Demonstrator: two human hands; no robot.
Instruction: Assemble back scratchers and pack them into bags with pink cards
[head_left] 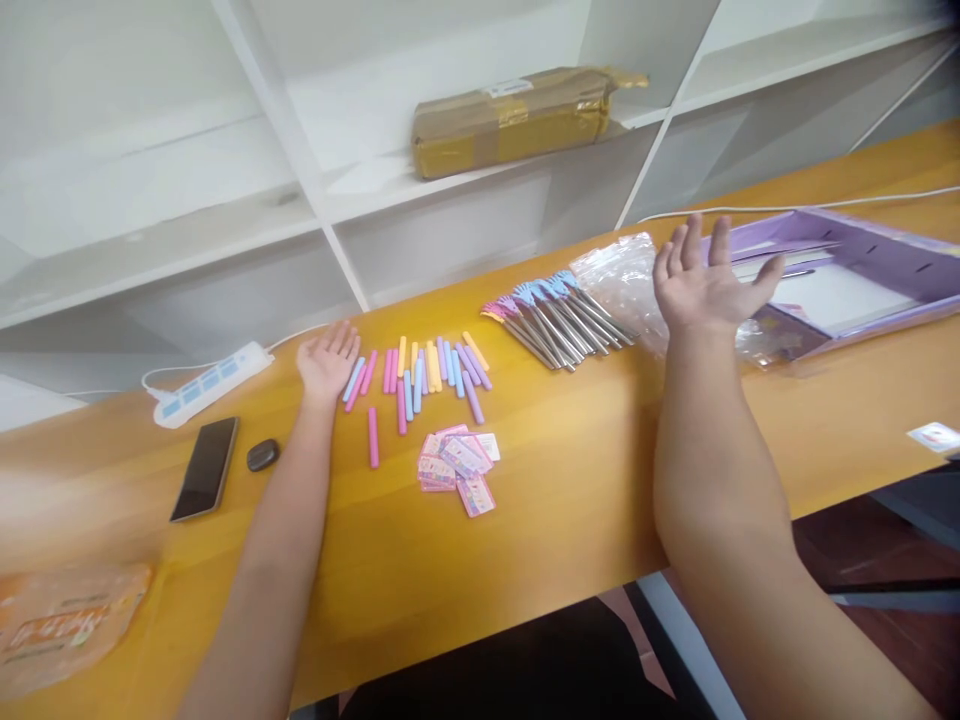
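My left hand (328, 362) rests palm up on the wooden table (555, 520), fingers spread and holding nothing, just left of several pink, blue, purple and yellow sticks (433, 366). Raised at the right, my right hand (709, 278) shows its palm with the fingers apart and nothing in it. Between the hands lies a row of metal rods with blue and pink hand-shaped ends (559, 318). A small pile of pink printed cards (457, 464) sits in front of the sticks. Clear plastic bags (622, 278) lie partly behind my right hand.
A purple open box (892, 262) with papers and a pen stands at the right, near a small card (934, 436). At the left are a power strip (214, 384), phone (205, 468), black case (262, 455) and orange bag (67, 620). A taped parcel (514, 120) is on the shelf.
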